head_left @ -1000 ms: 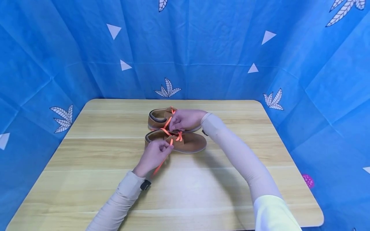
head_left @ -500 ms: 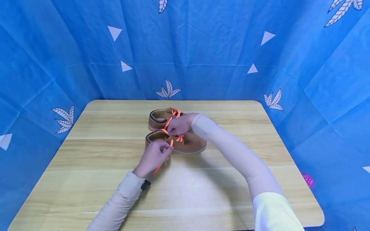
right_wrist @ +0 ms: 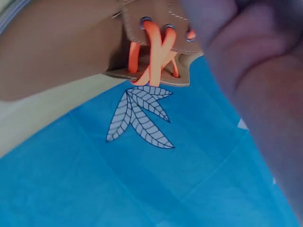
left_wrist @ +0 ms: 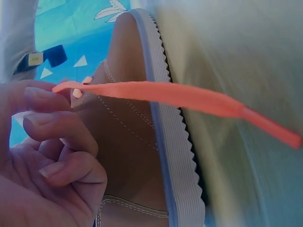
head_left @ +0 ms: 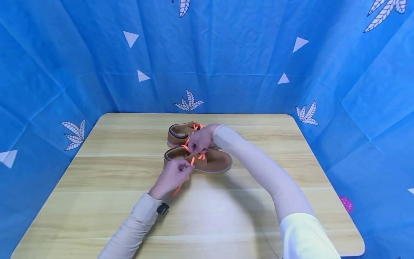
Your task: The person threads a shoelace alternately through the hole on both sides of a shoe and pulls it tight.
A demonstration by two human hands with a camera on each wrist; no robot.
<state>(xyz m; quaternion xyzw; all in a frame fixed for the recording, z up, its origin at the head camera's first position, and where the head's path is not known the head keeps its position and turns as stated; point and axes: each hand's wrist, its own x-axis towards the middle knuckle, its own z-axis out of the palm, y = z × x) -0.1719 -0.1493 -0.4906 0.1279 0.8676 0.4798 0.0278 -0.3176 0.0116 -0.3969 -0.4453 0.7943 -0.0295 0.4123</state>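
Note:
Two brown shoes with orange laces sit side by side, toes to the right. The near shoe [head_left: 217, 161] lies under both hands; the far shoe [head_left: 178, 131] is partly covered by my right hand. My left hand [head_left: 173, 176] pinches an orange shoelace [left_wrist: 175, 94] between thumb and forefinger at the near shoe's side, its tipped end hanging free. My right hand [head_left: 200, 139] is curled over the near shoe's lacing and seems to pinch a lace [head_left: 185, 148] there; its fingertips are hidden. Crossed lacing [right_wrist: 154, 52] shows beside the blurred right hand in the right wrist view.
The shoes stand on a light wooden table [head_left: 97, 194] towards its back edge. A blue curtain [head_left: 245, 54] with white leaves and triangles hangs behind and at both sides. A small black device [head_left: 162, 208] is strapped at the left wrist.
My right hand has moved slightly left and towards the near shoe, uncovering some of the far shoe's lacing. My left hand stays put, still pinching the shoelace.

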